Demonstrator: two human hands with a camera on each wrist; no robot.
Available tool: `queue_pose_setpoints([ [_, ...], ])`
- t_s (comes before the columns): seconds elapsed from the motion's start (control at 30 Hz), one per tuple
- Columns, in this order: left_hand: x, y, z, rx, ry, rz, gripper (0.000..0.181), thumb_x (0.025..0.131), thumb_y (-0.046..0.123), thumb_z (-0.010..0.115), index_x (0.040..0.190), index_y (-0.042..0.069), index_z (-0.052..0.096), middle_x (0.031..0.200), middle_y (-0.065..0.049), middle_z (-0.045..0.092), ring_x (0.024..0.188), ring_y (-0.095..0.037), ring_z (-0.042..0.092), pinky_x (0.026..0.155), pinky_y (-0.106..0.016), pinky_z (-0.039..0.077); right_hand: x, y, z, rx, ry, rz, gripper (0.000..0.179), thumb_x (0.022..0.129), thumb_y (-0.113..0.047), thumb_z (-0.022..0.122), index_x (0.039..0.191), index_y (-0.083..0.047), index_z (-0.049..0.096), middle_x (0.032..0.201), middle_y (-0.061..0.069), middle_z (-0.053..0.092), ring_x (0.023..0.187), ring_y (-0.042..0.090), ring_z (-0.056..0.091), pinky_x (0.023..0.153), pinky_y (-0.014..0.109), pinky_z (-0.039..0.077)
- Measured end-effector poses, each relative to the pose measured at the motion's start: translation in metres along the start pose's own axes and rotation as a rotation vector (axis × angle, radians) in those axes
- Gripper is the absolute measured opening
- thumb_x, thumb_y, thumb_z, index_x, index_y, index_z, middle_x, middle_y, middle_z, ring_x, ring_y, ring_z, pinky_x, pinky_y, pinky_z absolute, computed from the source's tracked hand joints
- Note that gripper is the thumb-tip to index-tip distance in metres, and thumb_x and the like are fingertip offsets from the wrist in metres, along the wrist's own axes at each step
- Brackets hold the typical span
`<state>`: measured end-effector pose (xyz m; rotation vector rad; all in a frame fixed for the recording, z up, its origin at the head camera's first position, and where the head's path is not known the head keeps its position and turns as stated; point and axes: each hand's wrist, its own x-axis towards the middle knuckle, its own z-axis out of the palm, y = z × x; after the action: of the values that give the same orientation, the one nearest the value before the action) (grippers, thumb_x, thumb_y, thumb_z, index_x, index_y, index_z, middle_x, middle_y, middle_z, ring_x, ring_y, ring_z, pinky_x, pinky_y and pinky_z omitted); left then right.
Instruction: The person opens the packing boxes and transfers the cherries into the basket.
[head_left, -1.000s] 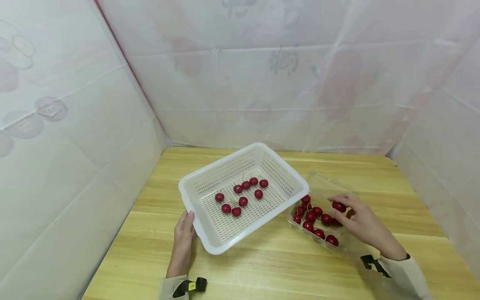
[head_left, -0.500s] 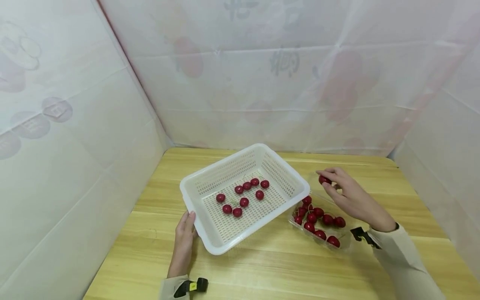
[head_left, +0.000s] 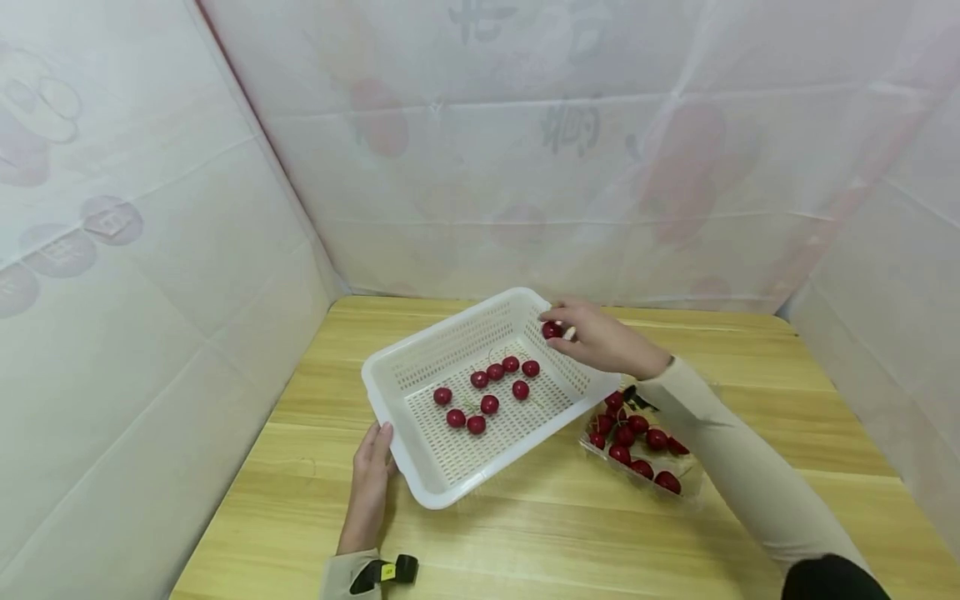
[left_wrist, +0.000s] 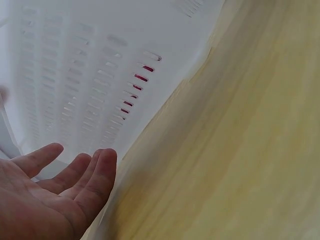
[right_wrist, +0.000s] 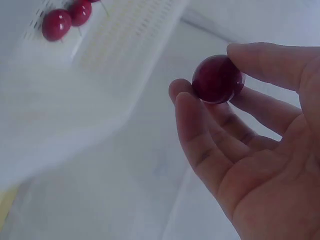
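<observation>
A white plastic basket [head_left: 411,477] with slotted walls sits at the middle of the table, angled, with several red cherries [head_left: 490,404] spread over its floor. My left hand [head_left: 367,475] holds its near left corner, thumb at the rim. In the left wrist view the fingers [left_wrist: 104,170] curl up close against the outer wall. Above the basket's right-hand side, my right hand [head_left: 596,337] pinches one dark red cherry [right_wrist: 217,80] between thumb and fingertips. More cherries [head_left: 637,425] lie in a clear plastic box [head_left: 692,492] to the right, partly hidden by the right forearm.
The basket's right corner overlaps the clear box in the head view. Below both is a wooden table [head_left: 525,550]. Pale printed sheets [head_left: 480,192] hang as walls at the back and on both sides.
My right hand has lifted a cherry out of the clear box and carried it left to above the basket's edge. The left hand and basket stay in place.
</observation>
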<state>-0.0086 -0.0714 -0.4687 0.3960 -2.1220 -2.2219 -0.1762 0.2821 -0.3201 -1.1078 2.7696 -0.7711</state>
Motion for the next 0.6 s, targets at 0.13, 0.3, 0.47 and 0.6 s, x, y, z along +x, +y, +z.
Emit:
queue_pose_setpoints([
  [0.13, 0.003, -0.001, 0.0, 0.0, -0.002, -0.002, 0.063, 0.11, 0.053, 0.037, 0.16, 0.014, 0.037, 0.155, -0.015, 0.052, 0.136, -0.021, 0.059, 0.104, -0.021, 0.053, 0.035, 0.0, 0.016, -0.041, -0.098, -0.037, 0.034, 0.098, -0.012, 0.071, 0.13, 0.0, 0.068, 0.115, 0.011, 0.066, 0.098, 0.019, 0.064, 0.083, 0.031, 0.059],
  [0.3, 0.007, -0.002, 0.001, 0.006, -0.002, 0.0, 0.064, 0.111, 0.052, 0.036, 0.16, 0.012, 0.036, 0.155, -0.018, 0.052, 0.131, -0.018, 0.062, 0.102, -0.021, 0.055, 0.069, 0.001, 0.038, -0.15, -0.216, -0.032, 0.026, 0.096, -0.009, 0.072, 0.121, -0.001, 0.071, 0.113, 0.012, 0.066, 0.098, 0.02, 0.061, 0.086, 0.033, 0.058],
  [0.47, 0.008, -0.003, 0.007, -0.002, 0.001, 0.004, 0.064, 0.11, 0.053, 0.038, 0.159, 0.011, 0.038, 0.153, -0.019, 0.054, 0.133, -0.023, 0.061, 0.109, -0.033, 0.054, 0.085, 0.004, 0.055, -0.236, -0.32, 0.017, 0.02, 0.095, -0.004, 0.071, 0.114, 0.001, 0.071, 0.109, 0.012, 0.066, 0.093, 0.02, 0.06, 0.082, 0.033, 0.057],
  [0.6, 0.008, -0.005, 0.011, -0.001, -0.024, 0.002, 0.066, 0.11, 0.053, 0.038, 0.16, 0.01, 0.035, 0.154, -0.019, 0.052, 0.138, -0.029, 0.057, 0.113, -0.04, 0.051, 0.088, 0.01, 0.066, -0.246, -0.387, 0.08, 0.012, 0.094, 0.001, 0.067, 0.106, 0.0, 0.071, 0.101, 0.01, 0.067, 0.082, 0.016, 0.056, 0.073, 0.028, 0.051],
])
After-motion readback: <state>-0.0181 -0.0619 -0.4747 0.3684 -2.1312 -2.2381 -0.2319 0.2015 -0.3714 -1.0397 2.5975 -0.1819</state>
